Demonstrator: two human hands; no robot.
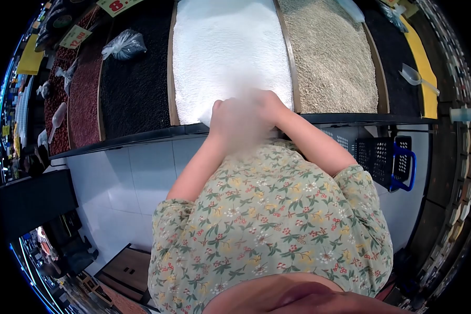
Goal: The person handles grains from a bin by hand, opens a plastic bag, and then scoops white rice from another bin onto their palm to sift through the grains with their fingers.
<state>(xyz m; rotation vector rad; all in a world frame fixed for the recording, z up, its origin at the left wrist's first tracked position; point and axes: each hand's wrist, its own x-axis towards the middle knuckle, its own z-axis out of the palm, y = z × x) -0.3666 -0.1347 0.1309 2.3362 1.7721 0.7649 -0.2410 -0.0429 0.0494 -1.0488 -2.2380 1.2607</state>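
My left hand (221,121) and my right hand (271,106) are close together at the front edge of a bin of white grains (230,47), which look like rice. Both show bent knuckles and look closed, but a grey blur covers the fingers and whatever is between them. A pale, thin edge (206,118) sticks out beside my left hand; its kind is unclear.
Right of the white grains lies a bin of beige grains (329,57); to the left are black beans (133,94) and red beans (85,99). A clear scoop (411,75) and tied plastic bag (125,45) rest on dark bins. A blue-handled basket (374,157) stands below right.
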